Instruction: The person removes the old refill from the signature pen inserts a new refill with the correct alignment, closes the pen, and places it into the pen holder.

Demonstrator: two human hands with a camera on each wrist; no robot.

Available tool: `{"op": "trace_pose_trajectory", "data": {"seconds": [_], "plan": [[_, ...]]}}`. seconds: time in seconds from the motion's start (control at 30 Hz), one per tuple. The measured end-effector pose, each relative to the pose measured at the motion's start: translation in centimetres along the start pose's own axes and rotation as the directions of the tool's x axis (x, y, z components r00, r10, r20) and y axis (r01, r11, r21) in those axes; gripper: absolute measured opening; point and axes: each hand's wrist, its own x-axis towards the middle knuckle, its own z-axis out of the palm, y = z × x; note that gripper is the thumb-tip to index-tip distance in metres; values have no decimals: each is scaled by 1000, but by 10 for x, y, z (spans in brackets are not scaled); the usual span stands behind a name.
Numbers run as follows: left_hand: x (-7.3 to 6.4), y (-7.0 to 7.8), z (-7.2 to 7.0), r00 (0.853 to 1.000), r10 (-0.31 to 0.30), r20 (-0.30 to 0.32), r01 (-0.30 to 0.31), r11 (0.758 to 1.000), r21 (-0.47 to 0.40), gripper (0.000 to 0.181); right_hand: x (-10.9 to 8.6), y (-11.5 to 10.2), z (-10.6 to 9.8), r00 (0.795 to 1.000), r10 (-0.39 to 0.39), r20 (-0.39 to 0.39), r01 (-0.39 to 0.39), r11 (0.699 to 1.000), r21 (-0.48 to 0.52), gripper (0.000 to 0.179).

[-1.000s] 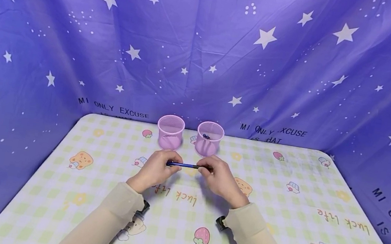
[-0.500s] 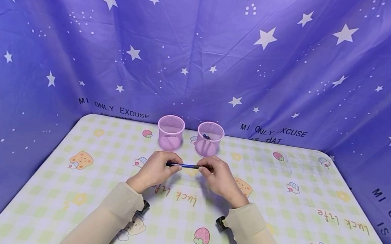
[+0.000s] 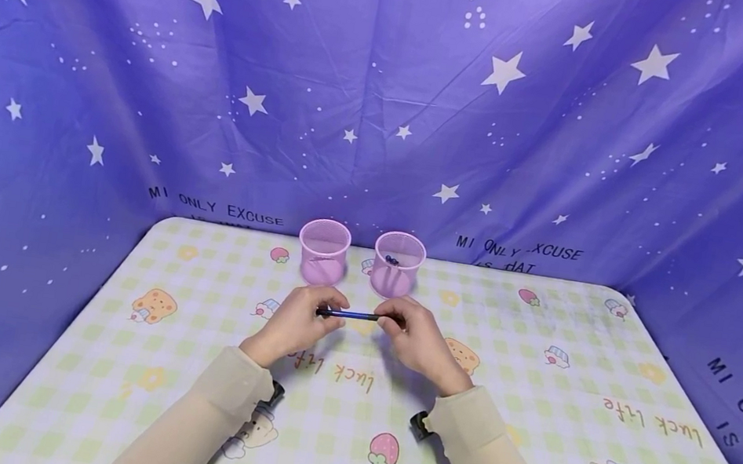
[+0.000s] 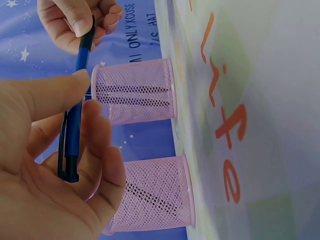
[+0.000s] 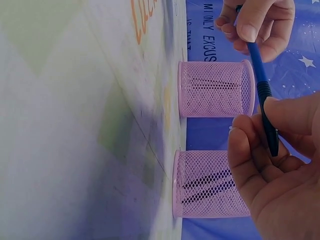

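Note:
A blue pen (image 3: pixel 356 315) with black ends is held level between both hands, above the table. My left hand (image 3: pixel 301 324) pinches its clip end between thumb and fingers; the black clip and end cap show in the left wrist view. My right hand (image 3: pixel 416 340) pinches the ribbed black grip near the tip, which points into the palm in the right wrist view. Just beyond the hands stand two pink mesh pen cups, the left cup (image 3: pixel 320 272) and the right cup (image 3: pixel 395 287). Two dark pens show through the right cup's mesh. A thinner dark line shows in the left cup.
The table has a green and white checked cloth (image 3: pixel 565 426) with cartoon prints. A purple star-patterned curtain (image 3: pixel 366 65) hangs behind the table and along both sides, close behind the cups.

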Motion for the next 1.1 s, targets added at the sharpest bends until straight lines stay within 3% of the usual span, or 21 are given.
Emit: {"op": "trace_pose_trajectory", "data": {"seconds": [0.33,0.67,1.1], "plan": [[0,1,-1,1000,-22,-14,22,1000,22,14,0,-1,0,1000,8,12,-8,1000,5,15],[0,1,-2,999,-47,14,47,999,12,8,-1,-1,-1,1000,13,6,-13,1000,3,15],[1,-1,-3,984,-161,77,169,978,-121,16,-1,-3,-2,1000,5,4,-5,1000,15,15]]}}
